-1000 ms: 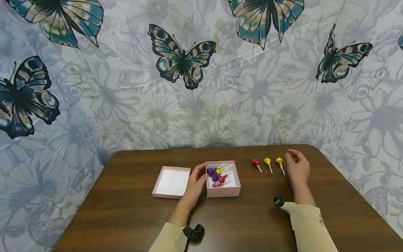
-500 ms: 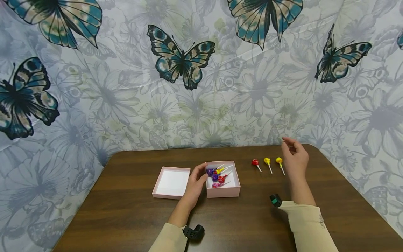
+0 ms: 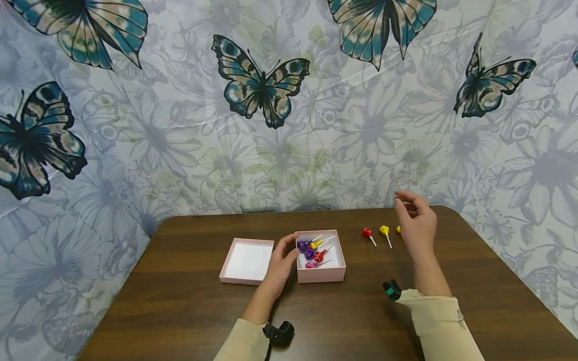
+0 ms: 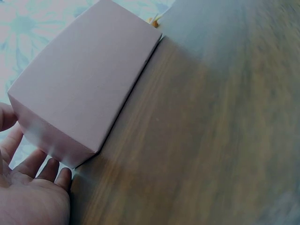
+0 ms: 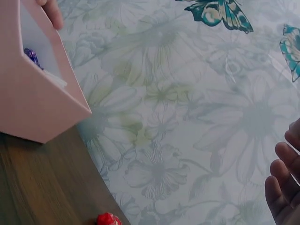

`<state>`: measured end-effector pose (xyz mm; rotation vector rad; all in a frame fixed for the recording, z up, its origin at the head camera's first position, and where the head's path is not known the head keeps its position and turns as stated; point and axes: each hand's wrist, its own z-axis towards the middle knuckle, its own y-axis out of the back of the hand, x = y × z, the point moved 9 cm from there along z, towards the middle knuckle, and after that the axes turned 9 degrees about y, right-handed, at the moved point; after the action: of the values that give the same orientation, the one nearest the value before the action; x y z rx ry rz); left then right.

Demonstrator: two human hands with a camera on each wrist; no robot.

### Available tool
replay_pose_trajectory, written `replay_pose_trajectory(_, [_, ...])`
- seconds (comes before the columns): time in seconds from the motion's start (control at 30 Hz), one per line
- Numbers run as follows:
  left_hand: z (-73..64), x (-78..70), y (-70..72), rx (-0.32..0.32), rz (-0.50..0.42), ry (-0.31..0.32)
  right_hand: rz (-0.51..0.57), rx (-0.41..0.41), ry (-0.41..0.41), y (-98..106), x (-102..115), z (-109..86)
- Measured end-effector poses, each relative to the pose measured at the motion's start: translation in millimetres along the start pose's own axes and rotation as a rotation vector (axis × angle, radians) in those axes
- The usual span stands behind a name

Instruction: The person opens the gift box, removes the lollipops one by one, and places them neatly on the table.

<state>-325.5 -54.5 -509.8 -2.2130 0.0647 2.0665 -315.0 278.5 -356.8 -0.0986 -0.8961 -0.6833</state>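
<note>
At the left wall of the open pink box, my left hand rests its thumb and fingers on the rim and side; the left wrist view shows the fingertips against the box wall. Inside lie several wrapped lollipops in purple, yellow, red and pink. My right hand hovers above the table's far right part, fingers loosely bent, holding nothing visible. To its left on the table lie a red lollipop and a yellow lollipop. A second yellow lollipop is mostly hidden behind the right hand.
The box's lid lies inside up, left of the left hand. Brown wood makes up the table, whose far edge meets a butterfly-printed cloth backdrop. Each wrist wears a dark band, such as the left one.
My right hand has moved left and slightly upward, now covering most of the rightmost yellow lollipop. The left hand and the box have stayed in place.
</note>
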Motion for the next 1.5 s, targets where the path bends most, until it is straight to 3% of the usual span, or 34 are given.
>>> replay_pose_trajectory(0.3, [-0.7, 0.0, 0.0, -0.003, -0.006, 0.01, 0.01, 0.216, 0.026, -23, 10, -7.7])
replay_pose_trajectory(0.57, [1.4, -0.8, -0.3, -0.006, -0.002, -0.014, -0.001, 0.389, 0.116, -46, 19, -15.5])
replay_pose_trajectory(0.77, [2.5, -0.4, -0.1, -0.004, 0.002, -0.017, 0.005, 0.539, 0.106, -67, 15, -25.4])
replay_pose_trajectory(1.5, [2.0, 0.6, -0.9, -0.002, -0.014, -0.009, 0.028, 0.783, 0.114, -114, 11, -61.2])
